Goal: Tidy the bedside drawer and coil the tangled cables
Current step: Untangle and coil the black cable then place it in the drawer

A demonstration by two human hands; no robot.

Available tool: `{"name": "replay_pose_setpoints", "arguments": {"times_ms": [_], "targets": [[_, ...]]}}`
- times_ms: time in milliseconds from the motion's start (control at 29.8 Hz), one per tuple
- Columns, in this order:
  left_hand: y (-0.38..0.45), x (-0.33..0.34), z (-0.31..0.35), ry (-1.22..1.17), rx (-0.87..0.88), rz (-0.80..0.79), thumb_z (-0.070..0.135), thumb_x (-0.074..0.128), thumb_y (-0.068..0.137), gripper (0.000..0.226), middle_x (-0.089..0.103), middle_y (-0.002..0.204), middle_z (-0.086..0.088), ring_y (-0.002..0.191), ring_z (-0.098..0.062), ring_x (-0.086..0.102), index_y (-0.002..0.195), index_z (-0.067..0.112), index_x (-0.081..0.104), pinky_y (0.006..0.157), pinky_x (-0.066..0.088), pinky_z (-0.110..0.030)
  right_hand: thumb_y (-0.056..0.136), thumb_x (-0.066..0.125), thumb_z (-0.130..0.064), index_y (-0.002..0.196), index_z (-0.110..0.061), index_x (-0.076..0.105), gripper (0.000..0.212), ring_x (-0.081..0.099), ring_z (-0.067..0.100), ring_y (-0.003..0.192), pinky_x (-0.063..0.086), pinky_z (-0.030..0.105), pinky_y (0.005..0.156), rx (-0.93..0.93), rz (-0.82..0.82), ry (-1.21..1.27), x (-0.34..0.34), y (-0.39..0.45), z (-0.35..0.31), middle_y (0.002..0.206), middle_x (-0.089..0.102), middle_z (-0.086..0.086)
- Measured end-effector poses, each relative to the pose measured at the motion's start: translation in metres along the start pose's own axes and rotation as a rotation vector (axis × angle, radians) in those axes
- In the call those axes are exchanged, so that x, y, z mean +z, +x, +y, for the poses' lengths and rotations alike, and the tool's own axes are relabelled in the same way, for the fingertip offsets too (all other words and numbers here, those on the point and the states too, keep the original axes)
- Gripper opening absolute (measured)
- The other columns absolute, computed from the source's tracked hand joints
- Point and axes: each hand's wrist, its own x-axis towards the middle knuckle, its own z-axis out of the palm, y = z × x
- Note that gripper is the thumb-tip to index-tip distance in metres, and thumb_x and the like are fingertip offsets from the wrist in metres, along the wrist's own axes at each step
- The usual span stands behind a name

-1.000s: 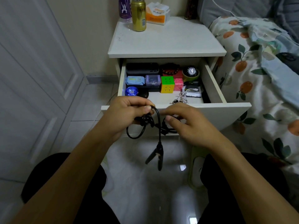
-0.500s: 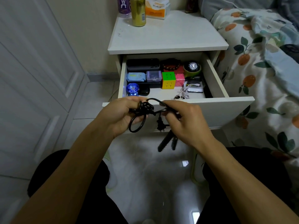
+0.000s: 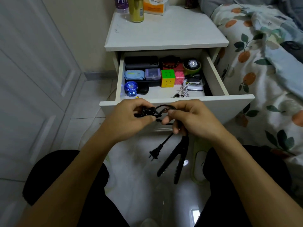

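In front of the drawer (image 3: 177,104), I saw left hand (image 3: 129,117) and right hand (image 3: 188,118) each in a pinching grip on the limp, light cord (image 3: 153,112); hold near knot, the hanging iron (image 3: 177,159) likely tugs.

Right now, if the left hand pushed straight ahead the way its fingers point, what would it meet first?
The left hand, gripping the knotted black cable, points right and slightly forward at the right hand. It would likely meet that hand's fingers first; beyond them stands the drawer front, though depth is unclear.
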Motion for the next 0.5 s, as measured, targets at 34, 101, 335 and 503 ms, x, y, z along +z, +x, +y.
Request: {"name": "replay_pose_setpoints", "arguments": {"times_ms": [34,101,335,503], "targets": [[-0.001,0.001,0.000,-0.049,-0.028,-0.020,0.016,0.074,0.086,0.018,0.072,0.091,0.002,0.084,-0.012,0.070,0.103,0.018,0.072,0.071,0.057,-0.022,0.099,0.052,-0.011,0.098,-0.004,0.067,0.017,0.063,0.016,0.055,0.049,0.028,0.044,0.002,0.025,-0.046,0.001,0.001,0.001,0.086,0.074,0.006],[-0.001,0.000,-0.001,-0.144,-0.086,-0.069,0.016,0.071,0.088,0.014,0.075,0.085,-0.005,0.078,-0.017,0.072,0.101,0.014,0.072,0.065,0.060,-0.026,0.098,0.057,-0.016,0.101,-0.009,0.069,0.014,0.068,0.016,0.068,0.058,0.036,0.053,-0.038,0.093,-0.184,0.004,0.001,0.004,0.088,0.072,0.006],[-0.003,0.000,0.000,-0.308,-0.242,-0.114,0.018,0.068,0.091,0.010,0.073,0.077,-0.014,0.068,-0.021,0.069,0.094,0.010,0.073,0.063,0.061,-0.030,0.087,0.069,-0.017,0.096,-0.018,0.071,0.010,0.061,0.009,0.090,0.052,0.026,0.077,-0.355,0.271,-0.451,0.007,-0.002,0.008,0.095,0.065,-0.003],[-0.004,0.005,0.002,-0.346,-0.219,-0.109,0.018,0.064,0.094,0.011,0.074,0.079,-0.010,0.074,-0.022,0.073,0.100,0.012,0.071,0.064,0.061,-0.031,0.088,0.071,-0.031,0.073,-0.012,0.071,0.024,0.056,0.030,0.061,0.044,0.039,0.055,-0.270,0.133,-0.196,0.018,-0.004,0.005,0.067,0.064,0.013]]}}
